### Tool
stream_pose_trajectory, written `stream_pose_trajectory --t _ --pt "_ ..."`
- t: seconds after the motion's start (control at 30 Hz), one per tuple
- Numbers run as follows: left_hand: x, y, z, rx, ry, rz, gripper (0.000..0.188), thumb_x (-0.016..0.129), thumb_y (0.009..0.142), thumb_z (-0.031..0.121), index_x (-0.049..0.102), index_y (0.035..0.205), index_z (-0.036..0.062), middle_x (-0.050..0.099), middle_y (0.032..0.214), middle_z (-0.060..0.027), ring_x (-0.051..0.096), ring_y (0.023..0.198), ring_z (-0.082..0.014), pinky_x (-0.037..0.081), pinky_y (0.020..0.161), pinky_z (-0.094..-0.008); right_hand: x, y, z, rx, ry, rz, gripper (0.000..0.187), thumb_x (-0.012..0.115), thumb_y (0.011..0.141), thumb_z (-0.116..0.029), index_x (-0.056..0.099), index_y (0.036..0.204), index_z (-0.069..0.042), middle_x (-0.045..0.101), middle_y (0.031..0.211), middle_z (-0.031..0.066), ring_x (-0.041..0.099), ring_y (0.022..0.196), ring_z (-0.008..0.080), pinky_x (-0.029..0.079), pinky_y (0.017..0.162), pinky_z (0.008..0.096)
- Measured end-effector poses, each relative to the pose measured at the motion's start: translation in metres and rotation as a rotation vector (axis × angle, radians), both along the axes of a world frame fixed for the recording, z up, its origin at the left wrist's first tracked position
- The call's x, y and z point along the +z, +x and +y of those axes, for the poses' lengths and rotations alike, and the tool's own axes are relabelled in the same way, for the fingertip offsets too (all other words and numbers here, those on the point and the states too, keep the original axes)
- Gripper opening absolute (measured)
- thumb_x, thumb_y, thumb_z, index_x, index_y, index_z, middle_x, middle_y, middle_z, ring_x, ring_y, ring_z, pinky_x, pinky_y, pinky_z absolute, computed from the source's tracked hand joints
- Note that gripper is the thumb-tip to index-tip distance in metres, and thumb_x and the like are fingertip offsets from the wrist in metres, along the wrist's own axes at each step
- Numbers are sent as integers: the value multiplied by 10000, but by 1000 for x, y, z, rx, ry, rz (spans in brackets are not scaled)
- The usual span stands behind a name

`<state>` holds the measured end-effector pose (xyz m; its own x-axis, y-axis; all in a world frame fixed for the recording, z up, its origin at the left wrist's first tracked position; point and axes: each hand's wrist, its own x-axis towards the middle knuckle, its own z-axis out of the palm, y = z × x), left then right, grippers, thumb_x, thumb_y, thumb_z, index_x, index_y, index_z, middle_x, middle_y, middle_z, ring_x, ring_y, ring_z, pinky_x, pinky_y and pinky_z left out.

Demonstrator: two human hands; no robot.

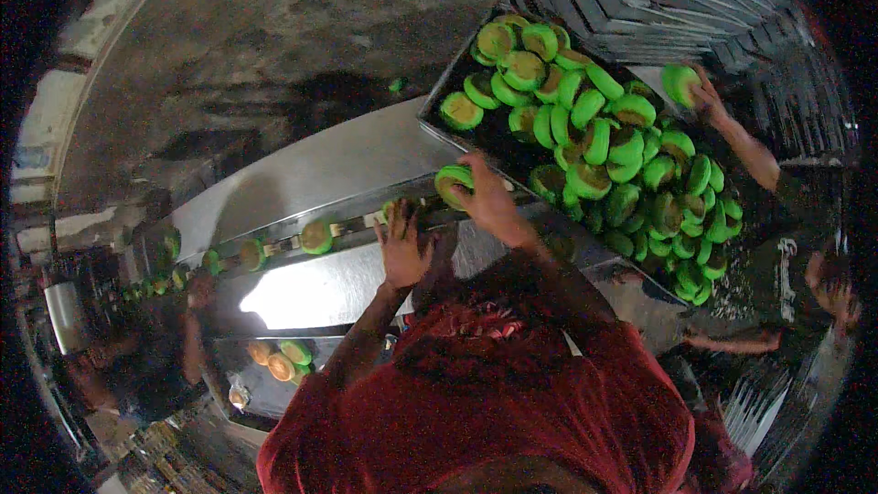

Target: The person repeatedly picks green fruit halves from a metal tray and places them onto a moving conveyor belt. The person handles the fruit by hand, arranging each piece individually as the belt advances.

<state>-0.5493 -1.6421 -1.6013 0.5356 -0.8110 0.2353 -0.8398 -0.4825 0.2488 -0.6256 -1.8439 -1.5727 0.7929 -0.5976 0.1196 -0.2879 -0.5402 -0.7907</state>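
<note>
My right hand (pixel 494 206) grips a green bun (pixel 450 185) with a browned face, above the conveyor's right end and beside the dark tray (pixel 437 132). Fingers stretched out, my left hand (pixel 405 252) lies over the conveyor (pixel 352 236), at another green bun mostly hidden under its fingertips; I see no grip on it. Left of that hand, a green bun (pixel 316 237) sits on the conveyor, with a browner one (pixel 251 254) farther along. Many green buns (pixel 594 141) with brown undersides are heaped in the tray.
Another person's hand (pixel 704 99) holds a green bun (pixel 679 85) past the tray's far right. A person (pixel 146 357) stands at the conveyor's left. Several orange and green buns (pixel 279 365) lie on a lower tray (pixel 327 348). Stacked dark trays (pixel 658 0) stand at the back right.
</note>
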Motion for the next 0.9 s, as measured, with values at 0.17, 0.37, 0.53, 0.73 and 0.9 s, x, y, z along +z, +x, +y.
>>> stream_pose_trajectory --t 0.17,0.37,0.53,0.73,0.9 --pt "19 1 -55 -105 -288 213 346 693 743 86 660 1086 52 621 1092 -161 571 1041 -384 444 928 -479 -19 -10 8 -19 -278 11 323 707 782 -99 633 1096 -92 656 1005 180 629 951 397 506 835 459" --pt "26 -72 -135 -338 -88 385 375 680 788 142 623 1147 51 615 1117 -157 581 1046 -338 471 915 -434 109 -90 -90 -757 -920 320 408 679 856 -357 617 1125 -58 612 1140 186 555 1103 390 436 936 536" --pt "27 -94 -165 -356 -167 784 414 676 830 203 587 1202 42 600 1173 -151 579 1081 -295 478 924 -404 79 -107 -115 -656 -704 509 476 674 867 -369 582 1171 -15 606 1177 206 566 1114 405 414 957 567" --pt "18 -41 -112 213 -696 1624 475 671 882 276 544 1268 31 582 1241 -145 577 1124 -244 487 934 -367 40 -143 -94 -417 388 -323 498 704 859 -207 535 1289 -23 621 1167 156 595 1073 287 492 932 422" --pt "-44 11 -54 213 -569 1397 527 684 906 315 516 1312 24 573 1280 -139 579 1141 -207 503 917 -336 0 -101 -50 -18 230 -312 545 720 817 -166 541 1323 -71 617 1251 115 611 1122 286 476 986 402"
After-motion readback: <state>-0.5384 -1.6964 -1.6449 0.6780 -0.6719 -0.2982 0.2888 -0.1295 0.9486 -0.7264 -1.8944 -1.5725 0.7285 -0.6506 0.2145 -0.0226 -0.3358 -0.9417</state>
